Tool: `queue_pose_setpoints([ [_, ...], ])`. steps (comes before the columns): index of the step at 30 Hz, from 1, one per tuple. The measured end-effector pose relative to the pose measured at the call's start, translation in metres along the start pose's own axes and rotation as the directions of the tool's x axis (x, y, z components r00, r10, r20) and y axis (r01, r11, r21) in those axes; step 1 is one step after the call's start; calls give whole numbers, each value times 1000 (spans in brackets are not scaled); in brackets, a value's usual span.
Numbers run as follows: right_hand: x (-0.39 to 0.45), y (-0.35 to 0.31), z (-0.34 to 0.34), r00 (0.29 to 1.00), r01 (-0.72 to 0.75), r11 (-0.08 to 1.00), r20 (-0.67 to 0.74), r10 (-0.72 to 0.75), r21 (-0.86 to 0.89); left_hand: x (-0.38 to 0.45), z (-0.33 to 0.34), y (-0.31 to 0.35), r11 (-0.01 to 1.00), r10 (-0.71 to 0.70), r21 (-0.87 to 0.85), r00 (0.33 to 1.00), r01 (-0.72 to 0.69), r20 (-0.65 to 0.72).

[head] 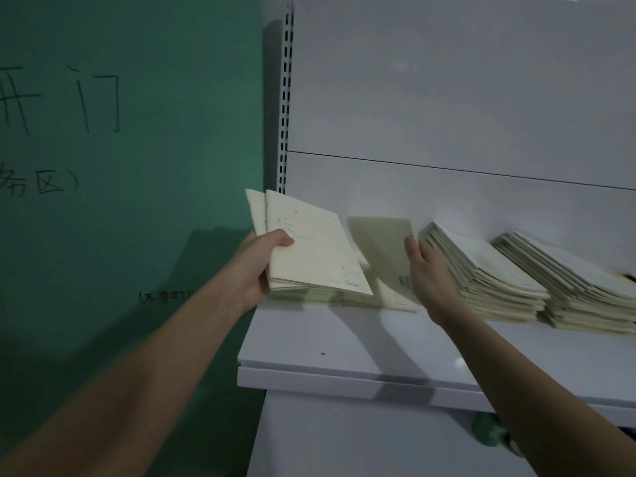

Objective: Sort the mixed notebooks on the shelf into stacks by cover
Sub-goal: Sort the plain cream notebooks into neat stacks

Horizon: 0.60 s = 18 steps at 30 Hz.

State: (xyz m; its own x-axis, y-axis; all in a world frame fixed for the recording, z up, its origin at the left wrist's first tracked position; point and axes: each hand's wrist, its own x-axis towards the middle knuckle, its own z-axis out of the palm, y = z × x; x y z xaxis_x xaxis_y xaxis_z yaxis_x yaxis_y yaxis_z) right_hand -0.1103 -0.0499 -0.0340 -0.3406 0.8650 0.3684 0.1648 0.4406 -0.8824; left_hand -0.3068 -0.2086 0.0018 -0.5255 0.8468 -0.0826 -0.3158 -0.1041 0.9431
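Observation:
My left hand (261, 266) grips a small bundle of cream notebooks (313, 249) by its left edge, thumb on the top cover, which has a faint constellation print and the word "Cancer". The bundle is held tilted above a low stack (330, 297) at the shelf's left end. My right hand (428, 273) holds one blurred cream notebook (382, 249) upright and tilted, just left of a tall fanned stack (488, 273). Another tall stack (585, 294) stands at the far right.
The white metal shelf (344, 349) has a slotted upright (285, 98) at its left edge and a white back panel. A green wall with black handwritten characters (96, 98) fills the left. A green object (488, 430) sits under the shelf's front lip.

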Motion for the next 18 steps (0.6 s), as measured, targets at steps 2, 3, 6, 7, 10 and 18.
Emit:
queue_pose_setpoints([
  [2, -14, -26, 1, 990, 108, 994, -84, -110, -25, 1, 7, -3, 1000, -11, -27, 1000, 11, 16],
  [3, -23, -39, 1, 979, 184, 980, -77, -189, -74, 1, 13, -4, 999, -11, -43, 999, 13, 30],
  [6, -52, -58, 3, 920, 389, 880, 163, -356, -273, 2, 38, -5, 997, -13, -76, 997, 19, 76],
  [7, -58, -57, 4, 886, 458, 826, 245, -393, -330, 3, 47, -5, 995, -15, -93, 994, 25, 110],
  [10, -67, -50, -6, 817, 576, 693, 348, -461, -434, 6, 73, -11, 994, -34, -96, 979, 55, 199],
  [18, -47, -35, -83, 991, 126, 914, 4, -135, -386, 13, 133, -31, 989, -91, -94, 962, 119, 258],
])
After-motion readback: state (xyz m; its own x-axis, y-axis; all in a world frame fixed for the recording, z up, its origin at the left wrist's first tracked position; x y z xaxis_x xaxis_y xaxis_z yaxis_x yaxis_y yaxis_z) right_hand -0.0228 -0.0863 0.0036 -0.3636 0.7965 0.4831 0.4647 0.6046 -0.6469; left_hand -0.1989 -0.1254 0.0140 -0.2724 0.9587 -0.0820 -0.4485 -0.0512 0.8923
